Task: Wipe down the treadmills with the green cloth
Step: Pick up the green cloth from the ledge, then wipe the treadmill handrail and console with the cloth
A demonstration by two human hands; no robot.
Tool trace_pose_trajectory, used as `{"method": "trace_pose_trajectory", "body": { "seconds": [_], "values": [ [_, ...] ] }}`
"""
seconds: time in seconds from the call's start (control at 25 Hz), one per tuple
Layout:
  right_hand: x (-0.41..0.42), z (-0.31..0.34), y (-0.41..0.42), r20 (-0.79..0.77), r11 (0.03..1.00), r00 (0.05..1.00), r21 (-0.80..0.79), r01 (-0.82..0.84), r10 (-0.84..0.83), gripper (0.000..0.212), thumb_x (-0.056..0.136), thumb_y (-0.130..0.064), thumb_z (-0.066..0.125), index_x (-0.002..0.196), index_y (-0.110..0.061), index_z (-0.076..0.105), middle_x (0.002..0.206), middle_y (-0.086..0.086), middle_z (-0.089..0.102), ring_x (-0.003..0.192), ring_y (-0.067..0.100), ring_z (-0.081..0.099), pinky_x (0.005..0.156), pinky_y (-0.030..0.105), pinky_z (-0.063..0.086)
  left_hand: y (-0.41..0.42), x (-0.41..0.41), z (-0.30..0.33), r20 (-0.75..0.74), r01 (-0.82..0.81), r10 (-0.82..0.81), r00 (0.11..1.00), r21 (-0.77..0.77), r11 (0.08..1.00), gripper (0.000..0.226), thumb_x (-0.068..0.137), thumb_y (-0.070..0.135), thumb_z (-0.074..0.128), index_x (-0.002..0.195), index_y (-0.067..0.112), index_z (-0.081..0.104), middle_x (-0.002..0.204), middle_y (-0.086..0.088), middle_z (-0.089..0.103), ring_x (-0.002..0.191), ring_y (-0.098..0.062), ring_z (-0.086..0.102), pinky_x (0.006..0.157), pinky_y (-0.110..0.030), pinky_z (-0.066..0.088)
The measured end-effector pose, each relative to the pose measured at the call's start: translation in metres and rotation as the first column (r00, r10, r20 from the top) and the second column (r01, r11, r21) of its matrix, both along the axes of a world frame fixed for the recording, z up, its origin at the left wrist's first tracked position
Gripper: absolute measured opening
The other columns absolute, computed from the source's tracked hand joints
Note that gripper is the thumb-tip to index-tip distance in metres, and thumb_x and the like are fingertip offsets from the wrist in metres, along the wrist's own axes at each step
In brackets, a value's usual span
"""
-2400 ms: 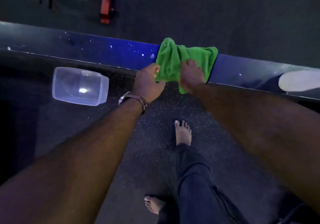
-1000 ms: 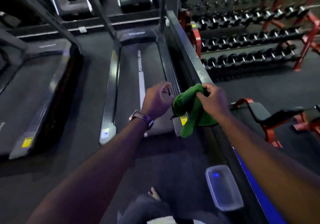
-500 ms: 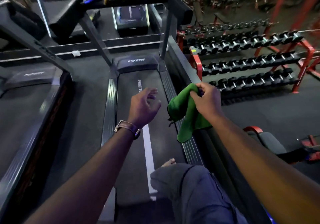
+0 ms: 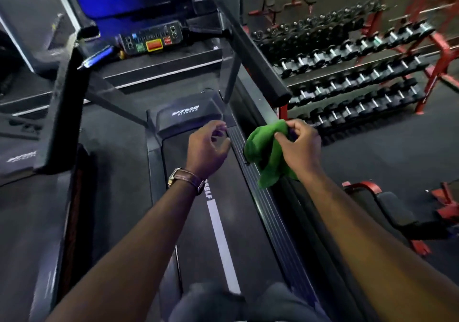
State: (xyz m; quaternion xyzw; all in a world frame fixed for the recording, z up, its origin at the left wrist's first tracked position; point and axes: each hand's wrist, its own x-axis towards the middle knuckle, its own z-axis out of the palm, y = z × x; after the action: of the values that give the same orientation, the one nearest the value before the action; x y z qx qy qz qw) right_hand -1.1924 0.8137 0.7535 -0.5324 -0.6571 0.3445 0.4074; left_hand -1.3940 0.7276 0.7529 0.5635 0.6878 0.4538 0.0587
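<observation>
I stand on a treadmill whose dark belt (image 4: 198, 222) carries a white centre stripe. My right hand (image 4: 298, 147) grips the bunched green cloth (image 4: 265, 152) in the air above the ribbed right side rail (image 4: 263, 197). My left hand (image 4: 208, 147), with a watch on its wrist, hovers over the belt with loosely curled fingers and holds nothing. The console (image 4: 151, 39) with coloured buttons is ahead, the right handrail (image 4: 258, 60) runs beside it, and the left handrail (image 4: 67, 103) stands at the left.
A neighbouring treadmill (image 4: 22, 197) lies to the left. A red rack of dumbbells (image 4: 347, 73) fills the right side, with a red-framed bench (image 4: 397, 212) below it on the dark floor. My knees (image 4: 236, 304) show at the bottom edge.
I turned from the blue ledge and plastic tub, stepped onto the treadmill and moved toward the console. My left hand let go of the cloth; my right hand carries it.
</observation>
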Motion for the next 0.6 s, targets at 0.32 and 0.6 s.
{"method": "trace_pose_trajectory", "body": {
  "seconds": [0.32,0.6],
  "values": [
    [-0.094,0.026,0.099,0.069,0.948,0.948,-0.058,0.314,-0.310,0.015,0.080,-0.024,0.070,0.094,-0.019,0.070,0.090,-0.004,0.071,0.083,0.011,0.066,0.069,0.022,0.048,0.157,-0.121,0.015,-0.105,0.292,-0.299,0.948,-0.081,0.953,0.036,0.075,0.012,0.072,0.110,0.007,0.065,0.102,-0.005,0.071,0.089,-0.015,0.067,0.086,-0.031,0.055],
    [-0.152,0.031,0.132,0.095,0.739,0.742,-0.066,0.670,-0.664,0.014,0.073,-0.022,0.070,0.086,-0.018,0.070,0.080,-0.003,0.071,0.077,0.020,0.066,0.073,0.036,0.054,0.275,-0.158,0.010,-0.186,0.680,-0.695,0.694,-0.150,0.718,0.040,0.073,0.014,0.073,0.112,0.008,0.064,0.106,-0.004,0.070,0.095,-0.014,0.065,0.088,-0.025,0.050]
  ]
}}
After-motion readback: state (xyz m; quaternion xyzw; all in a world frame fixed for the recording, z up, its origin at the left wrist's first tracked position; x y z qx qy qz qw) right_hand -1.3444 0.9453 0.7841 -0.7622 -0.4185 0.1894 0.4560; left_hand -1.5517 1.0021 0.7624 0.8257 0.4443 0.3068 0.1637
